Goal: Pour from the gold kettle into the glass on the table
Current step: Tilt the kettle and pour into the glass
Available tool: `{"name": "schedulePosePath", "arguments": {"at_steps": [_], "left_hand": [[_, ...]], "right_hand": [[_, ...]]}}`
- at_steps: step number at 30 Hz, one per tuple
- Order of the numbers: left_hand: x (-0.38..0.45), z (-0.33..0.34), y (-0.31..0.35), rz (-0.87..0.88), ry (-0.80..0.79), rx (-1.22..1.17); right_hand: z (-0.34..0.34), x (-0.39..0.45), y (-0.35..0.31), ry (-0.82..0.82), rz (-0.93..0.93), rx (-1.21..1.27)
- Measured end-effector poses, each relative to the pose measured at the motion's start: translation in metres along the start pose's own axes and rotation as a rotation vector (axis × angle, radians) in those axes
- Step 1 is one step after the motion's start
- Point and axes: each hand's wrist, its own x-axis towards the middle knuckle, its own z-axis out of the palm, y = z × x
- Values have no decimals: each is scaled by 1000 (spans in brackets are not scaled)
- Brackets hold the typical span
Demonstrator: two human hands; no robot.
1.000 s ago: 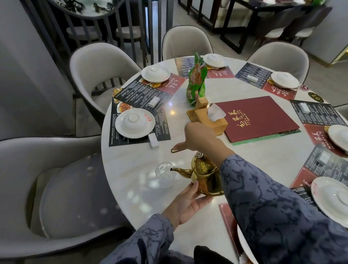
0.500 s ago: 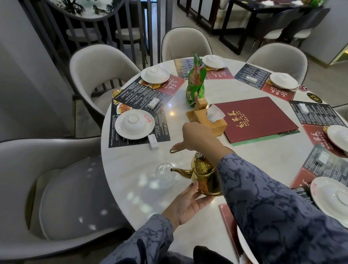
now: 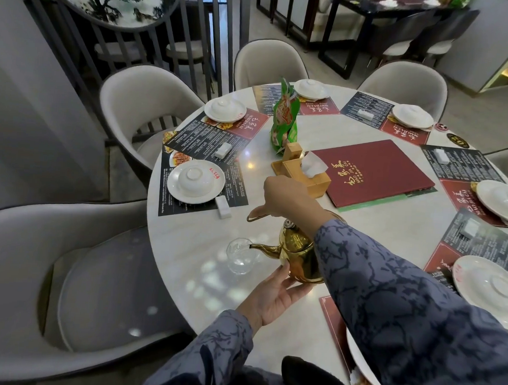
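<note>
The gold kettle is tilted to the left, held just above the round white table. Its long spout tip sits over the rim of the clear glass, which stands on the table to the kettle's left. My right hand grips the kettle's arched handle from above. My left hand is open, palm up, with its fingers pressed against the underside of the kettle's body. I cannot make out liquid in the glass.
A wooden tissue holder, a green snack bag and a red menu lie beyond the kettle. Place settings of white plates with upturned bowls ring the table on dark placemats. Grey chairs surround it.
The kettle has tipped slightly further toward the glass, and its spout tip now reaches over the rim. Both hands keep their places on the kettle.
</note>
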Motion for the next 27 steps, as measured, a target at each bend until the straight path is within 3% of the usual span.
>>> {"name": "schedulePosePath", "arguments": {"at_steps": [27], "left_hand": [[11,-10,-2,-31,-19,-5]], "right_hand": [[-3,0,-4,-43,-15,-10]]}}
